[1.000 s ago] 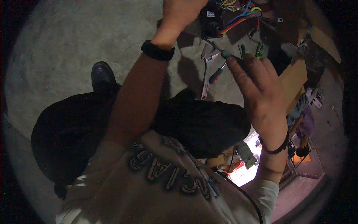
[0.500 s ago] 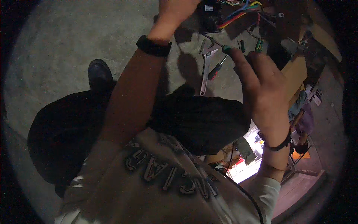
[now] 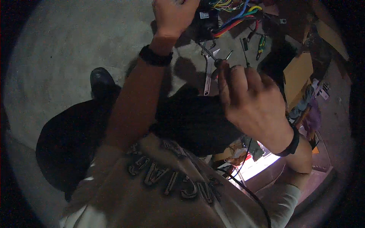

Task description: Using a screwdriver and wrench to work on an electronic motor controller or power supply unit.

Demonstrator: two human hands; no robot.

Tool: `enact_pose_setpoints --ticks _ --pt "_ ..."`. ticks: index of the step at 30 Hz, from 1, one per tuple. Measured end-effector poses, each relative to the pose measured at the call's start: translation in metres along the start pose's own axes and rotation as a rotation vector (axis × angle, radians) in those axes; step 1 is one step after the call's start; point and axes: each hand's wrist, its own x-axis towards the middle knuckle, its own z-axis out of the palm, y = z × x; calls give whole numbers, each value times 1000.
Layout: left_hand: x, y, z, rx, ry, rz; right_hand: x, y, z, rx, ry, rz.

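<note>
My right hand (image 3: pixel 254 98) is closed round the handle of a screwdriver (image 3: pixel 208 50). Its shaft points up and left, toward the lower edge of a black box (image 3: pixel 205 28) with a white label. Coloured wires (image 3: pixel 237 22), blue, red, yellow and green among them, come out of the box. My left hand (image 3: pixel 175 17) is at the top edge, just left of the box; its fingers are mostly cut off by the picture's edge. An adjustable wrench (image 3: pixel 208 76) lies on the floor below the screwdriver's shaft.
Beside the wrench, a second screwdriver's metal shaft (image 3: pixel 229 55) shows, its handle partly behind my right hand. A green-and-yellow handled tool (image 3: pixel 261 46) lies to the right. Cardboard (image 3: pixel 298 78) stands at the right. My bent leg (image 3: pixel 190 117) lies under both arms.
My right hand has moved left and turned with the screwdriver, now covering part of the second screwdriver. My left hand and the box sit slightly further left in the picture.
</note>
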Motion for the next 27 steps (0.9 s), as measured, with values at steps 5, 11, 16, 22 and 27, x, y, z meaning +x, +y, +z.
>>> enact_pose_setpoints --ticks 5,11,16,22,27 --pt "-7 -9 3 82 -6 53 4 -2 7 79 4 119" --pt "12 -49 6 326 221 655 13 -10 2 158 -87 194" --pt "-4 3 11 44 158 -3 10 -9 9 296 -2 273" --pt "1 7 8 67 122 87 14 -9 7 404 24 405" --pt "-2 8 10 136 103 9 16 -13 7 516 24 540"
